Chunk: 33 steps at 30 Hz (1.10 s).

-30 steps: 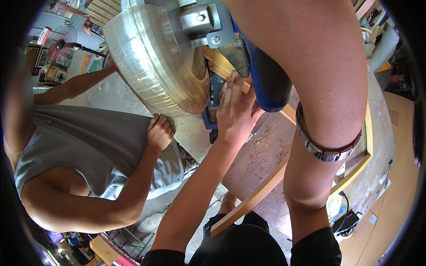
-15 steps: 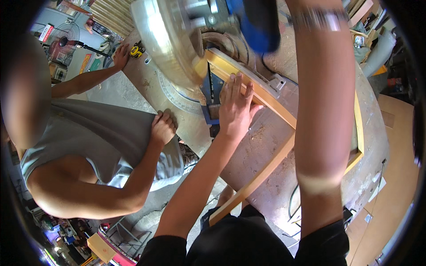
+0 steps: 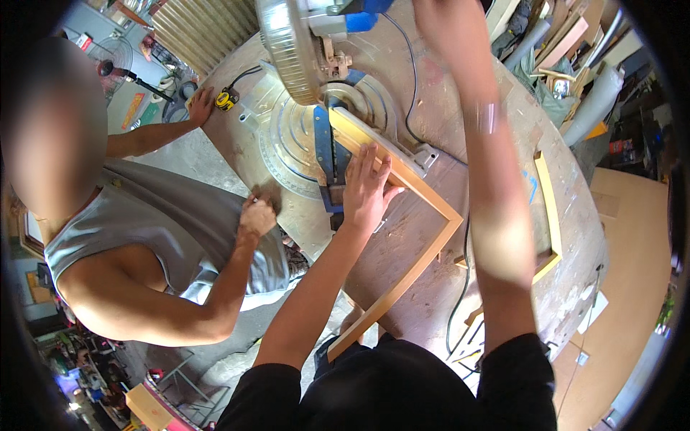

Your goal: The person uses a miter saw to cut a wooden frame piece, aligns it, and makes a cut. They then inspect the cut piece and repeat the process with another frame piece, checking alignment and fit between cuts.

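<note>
My left hand (image 3: 366,190) lies over one bar of a light wooden frame (image 3: 424,251), fingers stretched across it and thumb at the near side. That bar rests along the metal fence (image 3: 420,158) of a mitre saw. Its clear blade guard (image 3: 287,54) hangs above, left of the bar's far end. One long side of the frame runs down toward my body. My right hand (image 3: 449,29) reaches up to the top edge, beside the saw's blue body (image 3: 363,20). It is blurred, and its fingers are cut off by the edge.
At the left, a person in a grey sleeveless top (image 3: 172,237) rests one hand on the table (image 3: 424,302) near a yellow tape measure (image 3: 227,98). Another wooden corner piece (image 3: 552,208) lies at the right. A black cable (image 3: 412,86) crosses the table. Sawdust speckles the surface.
The saw head has shifted toward the top edge and looks smaller; more of the blue slot plate shows. My right hand moved up and left with it. My left hand stays on the frame.
</note>
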Motion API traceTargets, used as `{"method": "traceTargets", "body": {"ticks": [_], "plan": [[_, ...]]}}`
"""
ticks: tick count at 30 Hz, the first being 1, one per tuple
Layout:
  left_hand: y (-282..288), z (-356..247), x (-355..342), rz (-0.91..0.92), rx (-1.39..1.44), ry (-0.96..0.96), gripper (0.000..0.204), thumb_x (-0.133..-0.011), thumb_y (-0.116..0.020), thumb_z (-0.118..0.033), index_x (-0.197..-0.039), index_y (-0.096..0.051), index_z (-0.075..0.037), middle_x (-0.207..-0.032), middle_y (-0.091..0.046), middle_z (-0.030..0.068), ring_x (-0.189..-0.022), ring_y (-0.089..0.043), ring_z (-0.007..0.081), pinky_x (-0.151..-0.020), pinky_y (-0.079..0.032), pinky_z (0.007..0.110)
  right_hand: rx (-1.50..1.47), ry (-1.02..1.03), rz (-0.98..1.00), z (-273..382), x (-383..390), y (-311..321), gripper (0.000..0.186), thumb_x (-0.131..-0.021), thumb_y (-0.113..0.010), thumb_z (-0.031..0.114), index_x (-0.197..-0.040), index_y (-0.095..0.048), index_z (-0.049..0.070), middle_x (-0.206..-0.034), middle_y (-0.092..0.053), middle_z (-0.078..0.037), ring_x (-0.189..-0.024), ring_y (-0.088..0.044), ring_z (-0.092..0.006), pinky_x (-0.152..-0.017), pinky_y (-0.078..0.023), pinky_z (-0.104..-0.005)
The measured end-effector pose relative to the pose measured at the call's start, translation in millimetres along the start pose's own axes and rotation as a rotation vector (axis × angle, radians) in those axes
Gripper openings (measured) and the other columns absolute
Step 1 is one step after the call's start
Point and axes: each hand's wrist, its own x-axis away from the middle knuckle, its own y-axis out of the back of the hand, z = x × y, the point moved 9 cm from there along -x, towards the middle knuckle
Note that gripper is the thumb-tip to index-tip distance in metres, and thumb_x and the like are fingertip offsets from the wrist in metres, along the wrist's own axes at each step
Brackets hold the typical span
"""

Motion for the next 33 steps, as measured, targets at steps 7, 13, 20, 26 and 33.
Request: {"method": "traceTargets", "body": {"ticks": [7, 13, 20, 26, 33], "plan": [[-12.5, -8.3, -9.5, 0.120, 0.065, 0.049, 0.081, -0.067, -0.090, -0.033, -0.137, -0.055, -0.012, -0.151, -0.046, 0.0176, -0.141, -0.044, 0.0403, -0.114, -0.039, 0.054, 0.270, 0.115, 0.704, -52.4, 242.5, -15.3, 0.045, -0.082, -0.078, 0.026, -0.123, -0.062, 0.015, -0.139, -0.054, -0.020, -0.113, -0.062, -0.0355, -0.082, -0.059, -0.0449], [-6.6, -3.7, -11.1, 0.119, 0.060, 0.063, 0.074, -0.061, -0.092, -0.023, -0.127, -0.062, -0.011, -0.150, -0.049, 0.0139, -0.141, -0.045, 0.0396, -0.115, -0.041, 0.054, 0.257, 0.037, 0.619, -54.4, 254.8, -32.8, 0.036, -0.080, -0.080, 0.023, -0.113, -0.065, 0.020, -0.140, -0.054, -0.016, -0.105, -0.067, -0.0327, -0.076, -0.062, -0.0427], [3.7, -6.7, -18.2, 0.164, 0.096, 0.083, 0.072, -0.058, -0.093, -0.026, -0.122, -0.063, -0.011, -0.152, -0.049, 0.0109, -0.141, -0.046, 0.0384, -0.113, -0.044, 0.049, 0.337, 0.050, 0.636, -49.6, 256.2, -37.2, 0.029, -0.083, -0.072, 0.016, -0.111, -0.064, 0.018, -0.129, -0.057, -0.016, -0.094, -0.069, -0.0338, -0.066, -0.063, -0.0419], [14.7, -4.9, -19.3, 0.323, 0.183, 0.044, 0.064, -0.074, -0.085, -0.020, -0.132, -0.060, -0.012, -0.157, -0.041, 0.0121, -0.143, -0.042, 0.0392, -0.114, -0.044, 0.046, 0.385, 0.088, 0.524, -48.8, 262.7, -39.0, 0.024, -0.087, -0.065, 0.012, -0.111, -0.064, 0.017, -0.122, -0.057, -0.015, -0.092, -0.065, -0.0356, -0.066, -0.063, -0.0409], [16.2, 26.0, -3.8, 0.047, 0.375, 0.725, 0.037, -0.094, -0.068, -0.021, -0.123, -0.054, -0.003, -0.112, -0.067, 0.0196, -0.099, -0.070, 0.0385, -0.086, -0.061, 0.047, 0.417, 0.045, 0.559, -50.3, 263.2, -41.7, 0.024, -0.088, -0.064, 0.011, -0.111, -0.064, 0.016, -0.123, -0.054, -0.014, -0.094, -0.063, -0.0367, -0.067, -0.062, -0.0408]]}}
